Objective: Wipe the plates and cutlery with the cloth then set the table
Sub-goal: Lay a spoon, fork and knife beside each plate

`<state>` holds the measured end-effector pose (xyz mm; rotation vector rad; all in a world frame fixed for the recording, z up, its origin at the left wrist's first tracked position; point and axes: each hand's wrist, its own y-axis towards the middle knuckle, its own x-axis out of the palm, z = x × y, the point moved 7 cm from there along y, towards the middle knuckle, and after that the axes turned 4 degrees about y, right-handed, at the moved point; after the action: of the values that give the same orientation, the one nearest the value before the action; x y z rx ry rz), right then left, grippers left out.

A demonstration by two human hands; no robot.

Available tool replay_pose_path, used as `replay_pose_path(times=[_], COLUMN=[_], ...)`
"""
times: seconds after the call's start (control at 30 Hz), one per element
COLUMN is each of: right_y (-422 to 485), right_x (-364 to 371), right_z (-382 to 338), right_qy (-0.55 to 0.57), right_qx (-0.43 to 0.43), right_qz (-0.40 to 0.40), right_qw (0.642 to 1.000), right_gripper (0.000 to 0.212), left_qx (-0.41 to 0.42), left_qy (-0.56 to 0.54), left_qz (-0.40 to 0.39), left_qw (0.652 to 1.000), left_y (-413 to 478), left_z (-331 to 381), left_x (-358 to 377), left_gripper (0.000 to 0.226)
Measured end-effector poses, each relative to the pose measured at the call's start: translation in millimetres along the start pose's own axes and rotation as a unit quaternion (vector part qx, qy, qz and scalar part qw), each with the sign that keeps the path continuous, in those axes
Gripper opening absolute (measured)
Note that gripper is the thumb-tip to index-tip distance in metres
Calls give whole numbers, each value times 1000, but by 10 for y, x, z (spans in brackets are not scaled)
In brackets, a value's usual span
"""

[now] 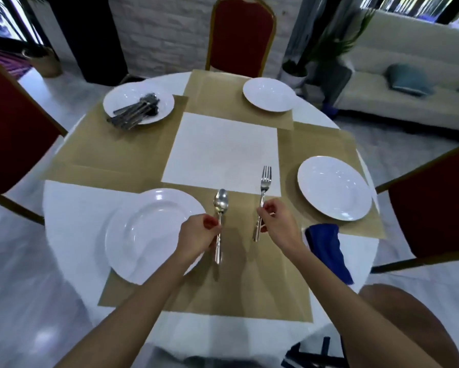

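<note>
A shiny metal spoon (pixel 219 208) is pinched at the handle by the left hand (pixel 197 236), beside the near round white plate (pixel 143 235). The right hand (pixel 277 223) pinches a steel fork (pixel 262 197) (tines pointing away) over a tan placemat (pixel 239 282) on the table (pixel 63 208). A crumpled blue cloth (pixel 329 251) lies to the right.
</note>
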<state>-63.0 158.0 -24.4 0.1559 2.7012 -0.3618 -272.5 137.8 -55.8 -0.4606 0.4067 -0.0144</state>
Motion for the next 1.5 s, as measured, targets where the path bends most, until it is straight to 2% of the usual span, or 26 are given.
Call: replay_pose_path(times=[0.17,0.33,0.53,0.87,1.0,1.1,1.13,1.2,1.23,1.33,1.5], right_y=[-269,-390,-461,-525,-512,-479,-464,-445,-438,-447,-463], right_x=[-238,-284,-250,-130,-31,82,131,231,269,367,380], right_z=[310,392,497,690,708,711,709,715,724,738,692], right_qy=[-6,-6,15,-12,-8,-18,-16,-4,1,-7,-130], right_qx=[6,-2,14,52,66,74,76,82,83,75,26], right_qz=[-9,-25,-43,-73,-90,-94,-95,-92,-89,-73,-41], right_qw=[1000,1000,999,996,994,993,992,992,993,994,990], right_gripper=[10,5,7,4,9,9,8,10,11,11,11], left_qx=[48,42,52,93,112,184,213,252,256,221,189], left_qy=[202,293,342,442,432,438,433,397,396,461,501], left_qz=[26,60,102,99,110,128,145,166,159,116,83], left_qw=[978,953,933,887,888,870,864,867,868,852,840], left_y=[-193,-220,-207,-283,-437,-736,-834,-987,-1019,-1025,-1052], left_z=[-66,-118,-88,-89,-104,-191,-269,-510,-666,-1026,-1112], left_x=[370,543,578,669,648,646,634,594,583,530,498], left_gripper=[13,15,12,20,22,51,53,36,35,55,66])
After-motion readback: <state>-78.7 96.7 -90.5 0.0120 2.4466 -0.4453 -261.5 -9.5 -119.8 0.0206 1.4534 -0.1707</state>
